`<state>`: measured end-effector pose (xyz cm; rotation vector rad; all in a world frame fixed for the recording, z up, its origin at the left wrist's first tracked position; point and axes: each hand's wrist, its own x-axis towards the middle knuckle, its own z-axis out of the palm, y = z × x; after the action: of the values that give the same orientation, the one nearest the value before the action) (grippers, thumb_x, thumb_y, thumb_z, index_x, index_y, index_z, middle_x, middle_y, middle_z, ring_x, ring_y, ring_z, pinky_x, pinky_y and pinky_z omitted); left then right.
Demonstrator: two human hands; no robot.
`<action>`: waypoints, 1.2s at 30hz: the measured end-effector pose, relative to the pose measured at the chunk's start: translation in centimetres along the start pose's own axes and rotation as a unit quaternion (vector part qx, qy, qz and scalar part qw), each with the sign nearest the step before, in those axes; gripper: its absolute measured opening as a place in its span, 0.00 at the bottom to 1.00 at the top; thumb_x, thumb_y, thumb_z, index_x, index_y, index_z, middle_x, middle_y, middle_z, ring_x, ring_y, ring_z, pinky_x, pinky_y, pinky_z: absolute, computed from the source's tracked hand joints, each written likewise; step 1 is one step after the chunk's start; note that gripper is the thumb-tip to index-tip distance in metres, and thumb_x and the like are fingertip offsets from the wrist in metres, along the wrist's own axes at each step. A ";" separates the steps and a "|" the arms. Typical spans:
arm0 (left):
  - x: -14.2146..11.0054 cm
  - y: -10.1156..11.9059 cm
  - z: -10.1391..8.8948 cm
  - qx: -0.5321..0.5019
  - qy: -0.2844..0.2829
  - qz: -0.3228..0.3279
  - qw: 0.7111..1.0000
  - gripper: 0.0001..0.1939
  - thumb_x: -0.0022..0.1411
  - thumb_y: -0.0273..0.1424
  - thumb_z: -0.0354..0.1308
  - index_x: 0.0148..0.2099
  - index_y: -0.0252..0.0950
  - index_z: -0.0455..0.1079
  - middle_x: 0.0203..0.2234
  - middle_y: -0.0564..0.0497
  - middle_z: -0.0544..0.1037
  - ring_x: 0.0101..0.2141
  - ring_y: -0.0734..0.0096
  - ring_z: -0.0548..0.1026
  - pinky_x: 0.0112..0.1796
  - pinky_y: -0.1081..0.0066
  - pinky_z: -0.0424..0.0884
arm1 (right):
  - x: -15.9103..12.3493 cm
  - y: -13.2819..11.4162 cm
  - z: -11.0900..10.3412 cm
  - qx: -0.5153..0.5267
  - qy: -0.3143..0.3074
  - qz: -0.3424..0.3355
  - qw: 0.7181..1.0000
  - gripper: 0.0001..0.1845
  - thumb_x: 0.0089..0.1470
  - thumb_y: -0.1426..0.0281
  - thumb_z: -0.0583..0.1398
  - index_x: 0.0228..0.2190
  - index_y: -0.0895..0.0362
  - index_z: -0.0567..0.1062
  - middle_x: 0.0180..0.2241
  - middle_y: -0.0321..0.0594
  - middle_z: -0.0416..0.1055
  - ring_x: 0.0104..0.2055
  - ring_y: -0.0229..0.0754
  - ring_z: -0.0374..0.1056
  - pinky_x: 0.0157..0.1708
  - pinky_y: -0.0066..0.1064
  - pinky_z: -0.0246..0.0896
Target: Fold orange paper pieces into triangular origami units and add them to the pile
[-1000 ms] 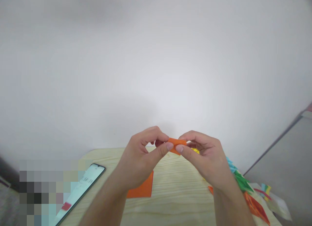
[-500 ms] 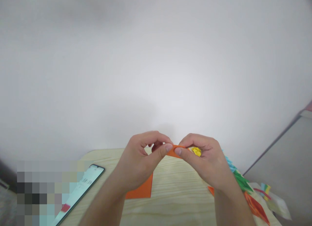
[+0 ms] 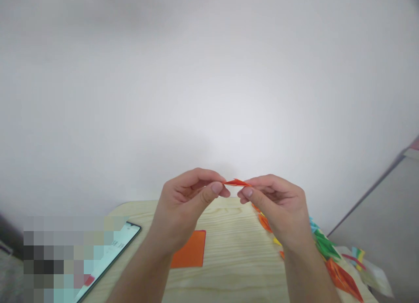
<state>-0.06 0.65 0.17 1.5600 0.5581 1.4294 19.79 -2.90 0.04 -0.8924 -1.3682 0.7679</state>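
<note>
A small piece of folded orange paper (image 3: 236,182) is held up above the table between my two hands, seen nearly edge-on. My left hand (image 3: 193,198) pinches its left end between thumb and fingers. Its right end is pinched by my right hand (image 3: 275,202) in the same way. Below my left hand, a square orange sheet of paper (image 3: 190,253) lies flat on the table, partly covered by that hand and wrist.
The light wooden table (image 3: 229,277) meets a white wall (image 3: 229,76). At the left lies a phone (image 3: 114,255), partly pixelated. Folded paper pieces line the right side, among them a green one (image 3: 326,246) and an orange one (image 3: 343,279). A clear plastic bag (image 3: 376,274) sits beyond them.
Both hands have risen slightly and moved a little apart. The folded orange paper has turned from showing a flat face to nearly edge-on. More orange pieces show beside my right hand.
</note>
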 end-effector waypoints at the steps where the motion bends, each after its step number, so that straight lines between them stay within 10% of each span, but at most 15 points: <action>1: 0.0 0.0 0.0 -0.003 -0.003 -0.004 1.000 0.02 0.66 0.31 0.67 0.42 0.40 0.81 0.32 0.53 0.85 0.35 0.73 0.82 0.39 0.76 0.77 | 0.0 -0.1 0.1 0.013 0.004 -0.003 1.000 0.06 0.55 0.66 0.72 0.36 0.52 0.84 0.30 0.39 0.82 0.33 0.42 0.76 0.33 0.33 0.70; 28: -0.7 0.1 0.5 0.133 -0.052 0.033 0.989 0.12 0.63 0.23 0.65 0.47 0.43 0.77 0.42 0.52 0.81 0.45 0.66 0.78 0.51 0.64 0.73 | 0.7 0.7 0.1 0.092 -0.050 0.037 0.994 0.08 0.52 0.71 0.72 0.34 0.55 0.80 0.28 0.36 0.79 0.30 0.38 0.74 0.32 0.30 0.69; 36: -2.7 -0.6 0.0 0.139 -0.051 -0.044 0.988 0.08 0.64 0.26 0.63 0.46 0.39 0.77 0.41 0.49 0.82 0.43 0.65 0.78 0.47 0.65 0.73 | -0.7 1.6 0.4 0.094 -0.077 0.103 0.987 0.09 0.50 0.72 0.70 0.35 0.56 0.80 0.29 0.34 0.78 0.30 0.37 0.72 0.34 0.30 0.68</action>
<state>-0.57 -1.26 -1.73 1.7911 0.7811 1.2375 19.43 -2.73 -1.70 -0.8463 -1.3242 1.1251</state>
